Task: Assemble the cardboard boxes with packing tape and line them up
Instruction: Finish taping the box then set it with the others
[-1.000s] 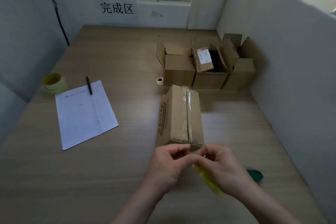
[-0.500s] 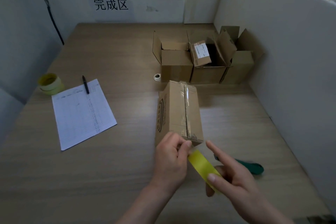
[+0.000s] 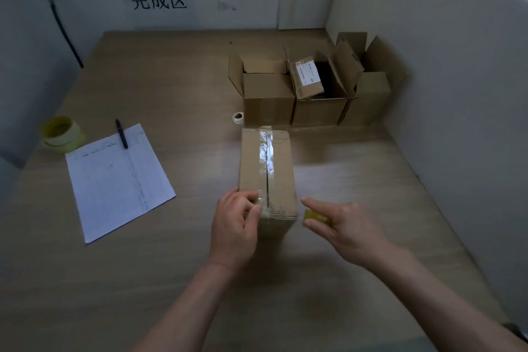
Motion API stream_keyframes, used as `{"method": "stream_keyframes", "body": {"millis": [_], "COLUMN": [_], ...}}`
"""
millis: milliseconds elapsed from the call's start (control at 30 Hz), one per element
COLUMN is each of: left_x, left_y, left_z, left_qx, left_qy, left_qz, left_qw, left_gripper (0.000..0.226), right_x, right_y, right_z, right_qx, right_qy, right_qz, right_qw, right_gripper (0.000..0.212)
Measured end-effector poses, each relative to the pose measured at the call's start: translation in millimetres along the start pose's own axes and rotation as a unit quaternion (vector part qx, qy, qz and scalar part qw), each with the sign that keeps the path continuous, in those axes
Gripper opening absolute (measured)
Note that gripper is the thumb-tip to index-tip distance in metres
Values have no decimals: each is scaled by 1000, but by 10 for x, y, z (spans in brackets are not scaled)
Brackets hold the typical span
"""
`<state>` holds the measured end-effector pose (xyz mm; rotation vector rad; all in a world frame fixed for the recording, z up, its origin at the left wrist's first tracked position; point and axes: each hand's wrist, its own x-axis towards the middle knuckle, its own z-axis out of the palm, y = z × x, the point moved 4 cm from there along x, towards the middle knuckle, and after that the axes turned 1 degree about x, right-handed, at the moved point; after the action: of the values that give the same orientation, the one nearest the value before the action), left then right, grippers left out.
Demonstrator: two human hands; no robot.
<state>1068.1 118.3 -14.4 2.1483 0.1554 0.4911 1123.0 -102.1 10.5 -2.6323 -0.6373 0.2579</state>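
**A:** Where do we find the hands?

**B:** Both forearms enter from six o'clock. Our left hand (image 3: 235,226) sits at the near left corner of the taped box (image 3: 267,177), fingers curled onto the top edge and the thumb pressing the end of the clear tape strip (image 3: 266,151) against the cardboard. Our right hand (image 3: 345,227) hovers just at three o'clock of that box, palm down, index finger stretched toward the box's corner, apart from it. A roll of yellow tape (image 3: 314,218) is tucked under the fingers; we see only its edge, and we cannot tell exactly how the fingers wrap it.

**A:** And where is the box itself?

**B:** It stands at the centre of the wooden table (image 3: 357,168), long side running from six to twelve o'clock, with tape along its seam. At one o'clock from it, three open boxes (image 3: 314,94) stand in a row, flaps up, against the right partition.

**A:** What else do we have?

**B:** At nine o'clock lies a paper sheet (image 3: 117,180) with a pen (image 3: 121,133) at its far edge, and another yellow tape roll (image 3: 61,134) beyond.
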Motion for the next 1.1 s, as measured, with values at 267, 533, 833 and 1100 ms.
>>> {"method": "stream_keyframes", "body": {"millis": [267,533,833,1100], "left_x": [-37,-64,-92,-166], "left_y": [-277,-440,-445,-365], "left_z": [-254,-143,-124,-135], "left_qx": [-35,-107,-118,-58], "left_qy": [-10,21,72,111], "left_qz": [-56,-112,-163,-117], "left_qw": [998,988,977,985], "left_gripper": [20,19,22,22], "right_x": [238,193,216,316], "right_y": [-315,-491,-531,-555], "right_z": [158,158,139,116], "right_qx": [-102,-206,-159,-147], "right_qy": [-34,-85,-56,-48], "right_qz": [-49,5,33,23], "right_qw": [993,975,985,988], "right_gripper": [54,67,63,51]}}
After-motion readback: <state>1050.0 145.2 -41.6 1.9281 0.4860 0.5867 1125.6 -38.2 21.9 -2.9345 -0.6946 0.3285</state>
